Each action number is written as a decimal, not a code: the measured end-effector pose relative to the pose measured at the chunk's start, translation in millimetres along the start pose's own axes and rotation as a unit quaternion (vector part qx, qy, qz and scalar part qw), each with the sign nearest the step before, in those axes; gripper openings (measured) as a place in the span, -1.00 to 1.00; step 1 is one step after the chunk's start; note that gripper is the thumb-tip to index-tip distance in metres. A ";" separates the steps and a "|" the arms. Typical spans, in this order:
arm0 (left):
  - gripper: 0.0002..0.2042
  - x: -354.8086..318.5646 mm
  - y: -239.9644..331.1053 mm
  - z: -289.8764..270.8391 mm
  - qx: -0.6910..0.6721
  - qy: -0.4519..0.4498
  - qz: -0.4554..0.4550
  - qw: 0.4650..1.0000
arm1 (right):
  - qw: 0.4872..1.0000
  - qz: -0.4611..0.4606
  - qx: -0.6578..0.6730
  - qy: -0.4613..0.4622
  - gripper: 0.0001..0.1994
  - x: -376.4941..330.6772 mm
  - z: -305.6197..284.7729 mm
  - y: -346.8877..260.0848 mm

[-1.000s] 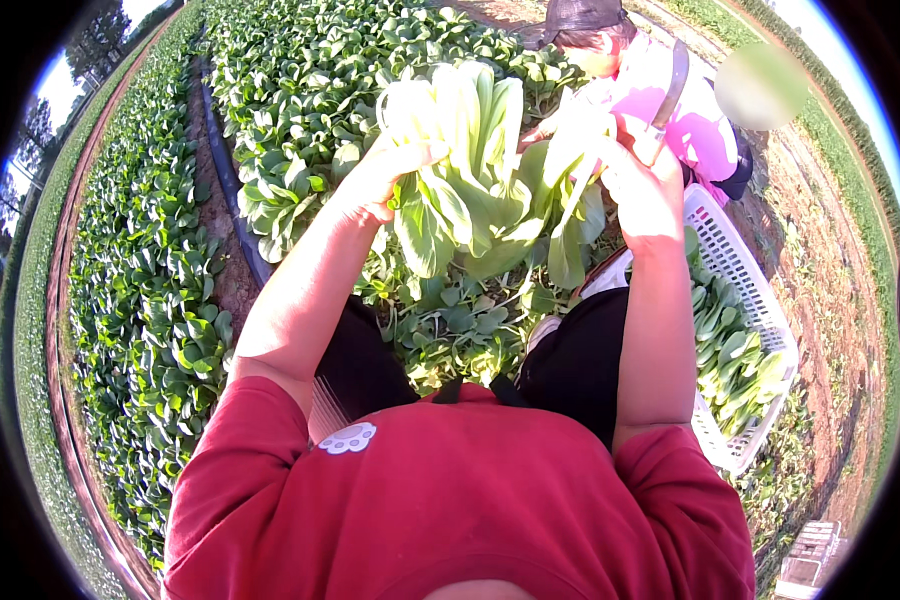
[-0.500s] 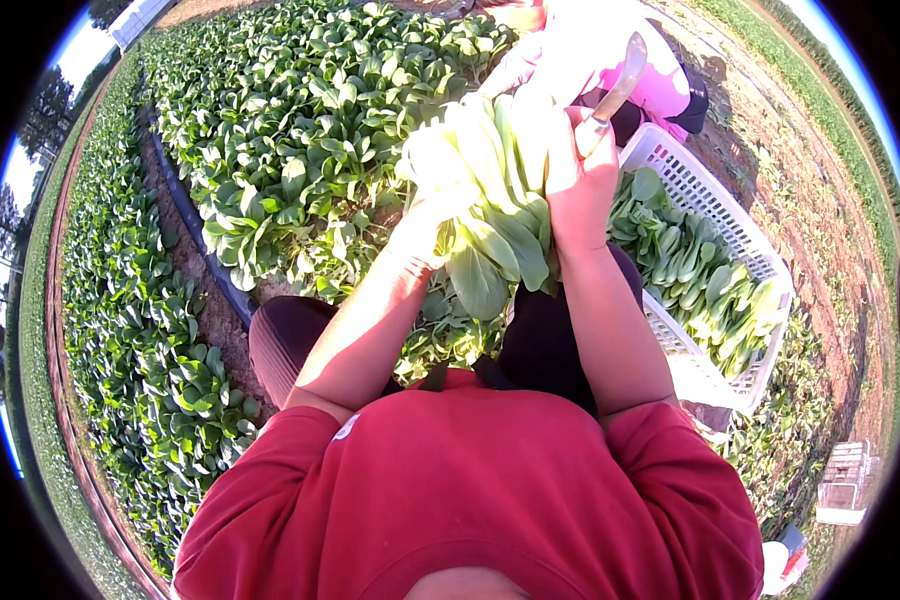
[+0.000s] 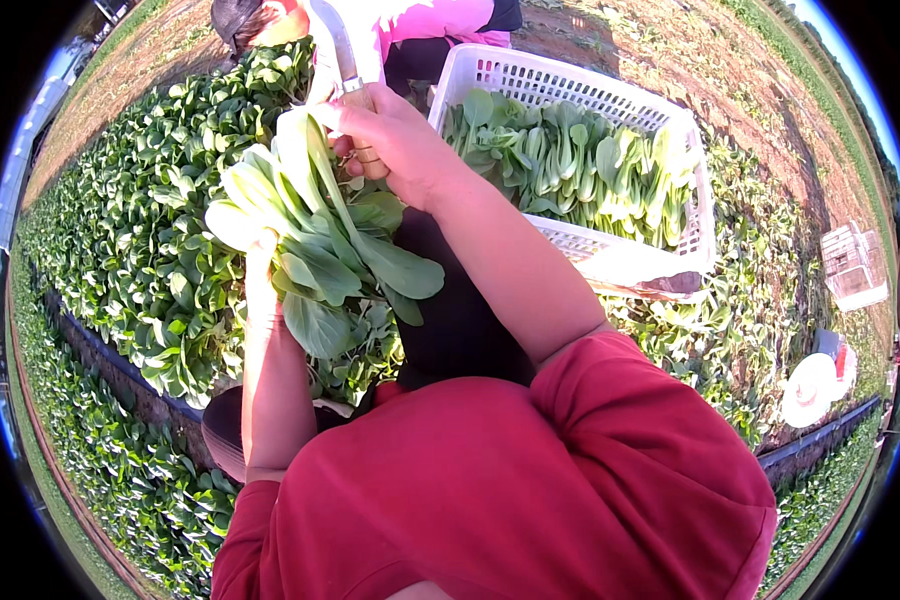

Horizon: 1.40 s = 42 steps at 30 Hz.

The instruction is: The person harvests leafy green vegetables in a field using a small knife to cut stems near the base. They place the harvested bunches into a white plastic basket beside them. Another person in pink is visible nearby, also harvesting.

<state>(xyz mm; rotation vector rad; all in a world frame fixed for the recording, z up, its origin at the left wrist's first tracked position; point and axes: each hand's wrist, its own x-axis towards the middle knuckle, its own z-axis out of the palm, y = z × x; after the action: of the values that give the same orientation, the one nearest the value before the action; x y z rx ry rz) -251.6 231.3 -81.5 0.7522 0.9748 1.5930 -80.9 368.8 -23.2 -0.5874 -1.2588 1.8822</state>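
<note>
My left hand (image 3: 260, 262) is closed around a bunch of bok choy (image 3: 315, 215), pale stalk ends pointing up and away, dark leaves hanging toward my lap. Part of that hand is bright with sun and covered by the stalks. My right hand (image 3: 395, 145) is wrapped round the wooden handle of a harvesting knife (image 3: 342, 45), its curved blade sticking up past the fist. The right thumb and fingertips come against the outer stalk at the top of the bunch; whether they pinch it I cannot tell.
A white slatted crate (image 3: 705, 190) holding rows of bok choy (image 3: 600, 175) stands to the right. Ahead crouches a co-worker in a pink top (image 3: 410, 22), close beyond the blade. Growing greens (image 3: 150, 220) fill the left. A pale crate (image 3: 855, 265) and a white round object (image 3: 808, 390) lie far right.
My view has turned right, so the crate appears nearer the middle. Hands and bunch now sit further left in view. The right hand's fingers have come round to the bunch's upper stalks.
</note>
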 end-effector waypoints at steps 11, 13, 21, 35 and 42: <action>-0.25 15.9 11.7 -0.1 -0.013 -0.023 -0.074 0.997 | 0.983 0.082 0.132 -0.095 -0.72 3.9 -1.3 22.0; -0.27 24.3 12.3 -9.8 -0.021 -0.015 -0.074 0.997 | 0.985 0.065 0.120 -0.107 -0.65 -2.8 -4.5 12.0; -0.43 52.1 27.8 85.1 0.167 0.056 0.109 0.978 | 0.939 -0.244 -0.234 -0.058 0.02 -34.0 -30.4 -18.1; -0.13 78.9 -40.3 131.6 -0.010 -0.157 0.018 0.987 | 0.888 -0.285 -0.312 0.181 0.10 -62.9 -108.8 2.1; -0.13 67.7 -26.4 52.3 0.035 -0.033 0.020 0.999 | 0.719 -0.146 -0.498 0.463 0.13 -116.0 -323.5 -59.2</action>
<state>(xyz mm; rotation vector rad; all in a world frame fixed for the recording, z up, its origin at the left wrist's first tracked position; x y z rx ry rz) -210.0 310.6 -81.6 0.8719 0.9773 1.5646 244.0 466.2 -104.3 -1.5238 -1.3944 0.2934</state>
